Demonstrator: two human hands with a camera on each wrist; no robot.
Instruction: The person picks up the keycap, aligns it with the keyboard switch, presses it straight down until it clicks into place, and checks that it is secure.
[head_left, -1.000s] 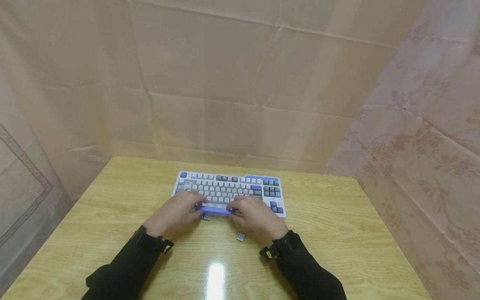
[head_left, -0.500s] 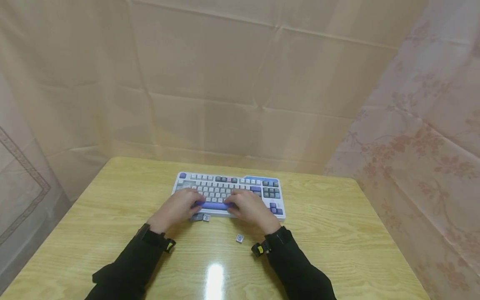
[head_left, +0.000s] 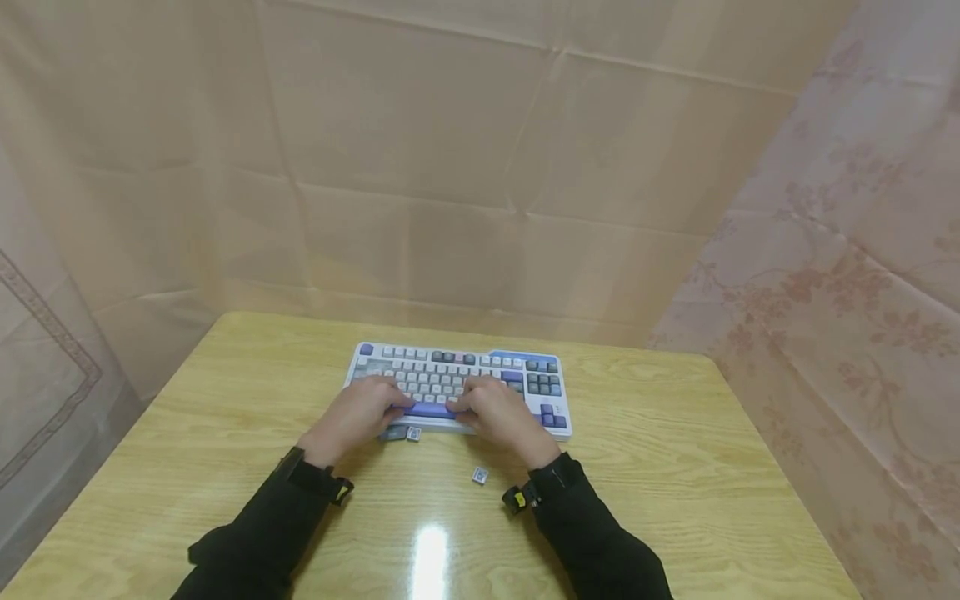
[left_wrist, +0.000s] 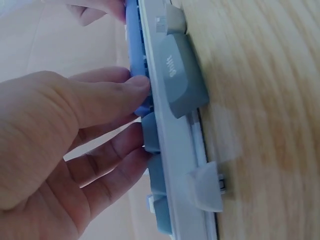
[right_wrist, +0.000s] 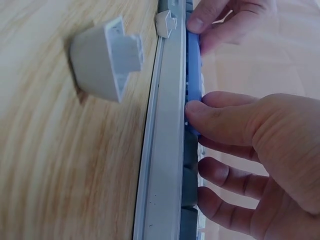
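Note:
A white keyboard [head_left: 535, 407] with grey, white and purple keys lies on the table. My left hand [head_left: 358, 415] pinches the left end of its blue-purple spacebar keycap [head_left: 430, 410] between thumb and fingers. At the other end my right hand [head_left: 501, 417] pinches the same keycap. In the left wrist view the spacebar lies along the front key row, beside the grey keys. Against the keyboard's front edge sit a loose grey Shift keycap [left_wrist: 182, 75] and small pale keycaps [left_wrist: 205, 187]. Nearer me is another loose pale keycap [head_left: 480, 475], open side showing in the right wrist view.
The wooden table [head_left: 645, 467] extends on both sides of the keyboard. Behind it hangs a beige cloth [head_left: 420, 192], and a flower-patterned cloth [head_left: 847, 292] hangs on the right. Black wrist cameras [head_left: 517, 500] sit above the table near the sleeves.
Both hands have shifted slightly forward with the spacebar, from the keyboard's front edge onto the front key row. Over the last half second there is hardly any movement.

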